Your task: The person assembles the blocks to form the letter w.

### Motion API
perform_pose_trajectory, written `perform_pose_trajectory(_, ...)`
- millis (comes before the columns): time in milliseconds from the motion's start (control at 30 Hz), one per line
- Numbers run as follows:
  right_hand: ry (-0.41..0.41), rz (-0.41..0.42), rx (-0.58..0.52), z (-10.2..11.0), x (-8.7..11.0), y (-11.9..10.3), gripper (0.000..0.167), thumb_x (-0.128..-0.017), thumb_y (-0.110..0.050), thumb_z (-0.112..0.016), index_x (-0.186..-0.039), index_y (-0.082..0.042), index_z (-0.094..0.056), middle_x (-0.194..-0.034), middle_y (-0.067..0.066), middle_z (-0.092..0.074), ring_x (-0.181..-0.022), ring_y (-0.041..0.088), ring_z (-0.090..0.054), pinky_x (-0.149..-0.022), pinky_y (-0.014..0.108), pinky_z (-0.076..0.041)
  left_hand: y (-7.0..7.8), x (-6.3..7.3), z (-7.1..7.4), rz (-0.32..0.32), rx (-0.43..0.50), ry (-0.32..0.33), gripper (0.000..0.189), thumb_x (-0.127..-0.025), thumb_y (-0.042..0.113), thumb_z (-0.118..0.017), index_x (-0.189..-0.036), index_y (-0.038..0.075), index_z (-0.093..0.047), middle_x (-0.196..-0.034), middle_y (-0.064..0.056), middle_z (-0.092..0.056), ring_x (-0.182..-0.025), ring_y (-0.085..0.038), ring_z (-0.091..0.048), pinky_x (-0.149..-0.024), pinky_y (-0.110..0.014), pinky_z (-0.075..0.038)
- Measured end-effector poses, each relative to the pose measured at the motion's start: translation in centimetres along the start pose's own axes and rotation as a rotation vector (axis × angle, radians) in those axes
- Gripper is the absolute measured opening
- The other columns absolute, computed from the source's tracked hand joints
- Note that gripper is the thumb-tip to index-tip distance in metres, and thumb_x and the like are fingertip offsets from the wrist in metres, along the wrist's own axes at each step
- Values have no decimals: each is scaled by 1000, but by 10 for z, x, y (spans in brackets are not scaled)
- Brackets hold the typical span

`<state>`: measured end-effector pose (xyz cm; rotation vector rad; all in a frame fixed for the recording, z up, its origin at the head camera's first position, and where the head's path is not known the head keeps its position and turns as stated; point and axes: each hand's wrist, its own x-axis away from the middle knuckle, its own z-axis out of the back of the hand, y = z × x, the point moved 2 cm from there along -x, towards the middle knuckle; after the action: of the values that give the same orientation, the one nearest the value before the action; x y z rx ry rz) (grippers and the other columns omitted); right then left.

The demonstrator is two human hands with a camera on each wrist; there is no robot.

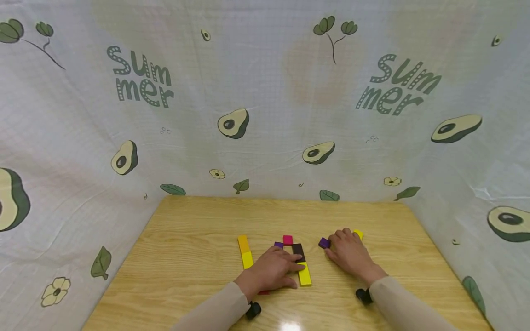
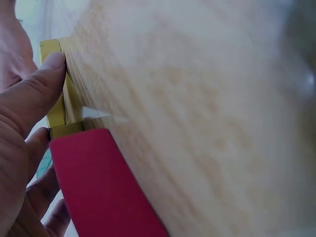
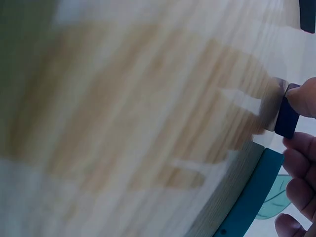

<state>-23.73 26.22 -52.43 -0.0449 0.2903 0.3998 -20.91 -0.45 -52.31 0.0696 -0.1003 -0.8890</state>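
Note:
My left hand (image 1: 273, 269) lies over a group of small coloured blocks. Its fingertips touch a black block (image 1: 298, 252) and the yellow block (image 1: 304, 275) joined to its near end. In the left wrist view the thumb (image 2: 42, 86) is against the side of that yellow block. My right hand (image 1: 352, 250) pinches a small purple block (image 1: 324, 243) between thumb and fingers, close over the table, to the right of the group. A teal block (image 3: 254, 190) lies beside the right fingers in the right wrist view.
An orange block (image 1: 243, 244) and a yellow block (image 1: 247, 259) form a line at left. A pink block (image 1: 287, 240) and another purple block (image 1: 279, 245) sit behind the left hand. A yellow piece (image 1: 358, 234) shows past the right hand. Printed cloth (image 1: 273, 170) encloses the wooden table (image 1: 186, 266).

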Motion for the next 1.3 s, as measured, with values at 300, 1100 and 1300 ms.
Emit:
perform_pose_trajectory(300, 8, 21, -50, 3, 8, -7, 27, -89, -27, -79, -105, -5, -73, -100, 7, -69, -96, 28, -57, -87, 51, -52, -1, 0, -2, 0, 1, 10, 57, -98, 62, -63, -151, 44, -57, -159, 16, -52, -140, -10, -55, -121, -41, -39)
perform_pose_trajectory(1100, -60, 238, -96, 25, 60, -54, 27, -87, -35, -81, -107, -18, -74, -102, -10, -64, -96, 10, -50, -83, 36, -45, 0, 0, 0, -3, 9, 15, 55, -98, 59, -65, -150, 42, -58, -159, 15, -52, -141, -10, -54, -121, -40, -38)
perform_pose_trajectory(1300, -42, 263, -110, 27, 67, -59, 27, -86, -34, -81, -106, -18, -73, -102, -13, -63, -95, 8, -49, -82, 35, -45, -1, 0, -1, -5, -1, 15, 55, -99, 60, -64, -151, 42, -58, -160, 16, -51, -141, -10, -55, -121, -41, -38)
